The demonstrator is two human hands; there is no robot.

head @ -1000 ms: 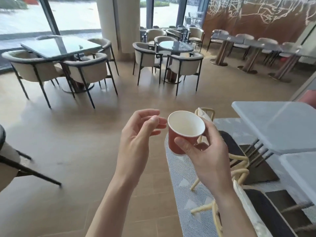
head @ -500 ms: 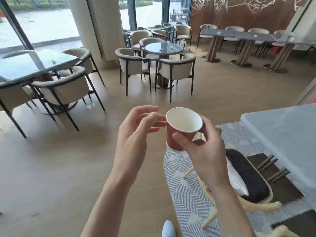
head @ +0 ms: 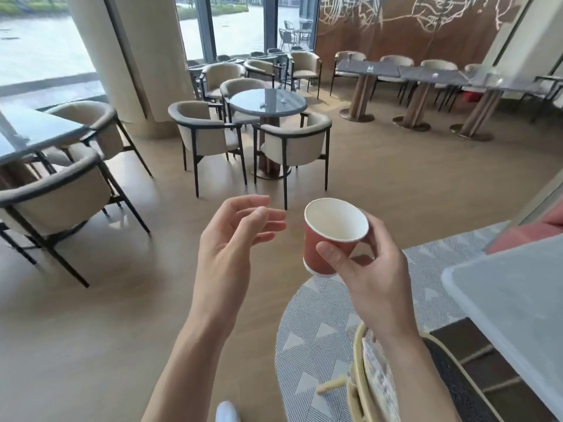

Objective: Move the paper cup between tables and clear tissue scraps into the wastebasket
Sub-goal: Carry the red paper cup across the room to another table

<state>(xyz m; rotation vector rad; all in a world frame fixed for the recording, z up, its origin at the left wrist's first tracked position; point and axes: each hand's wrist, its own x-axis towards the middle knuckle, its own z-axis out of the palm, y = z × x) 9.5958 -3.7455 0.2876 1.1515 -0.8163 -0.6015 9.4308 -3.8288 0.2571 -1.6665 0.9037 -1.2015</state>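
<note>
Left hand [head: 234, 239] has drifted away from paper cup [head: 330, 236]; gap wider, fingers loosely curled, grasping nothing. Right hand [head: 370, 269] grip pinches cup mid-air, tilted, above rug edge [head: 307, 324]. Round table [head: 268, 102] far ahead. Risk: light 1-hand pinch slips, cup drops.

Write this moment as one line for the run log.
right hand: grips paper cup, upright, looks empty | left hand: empty, relaxed | place: above floor, beside white table
</note>
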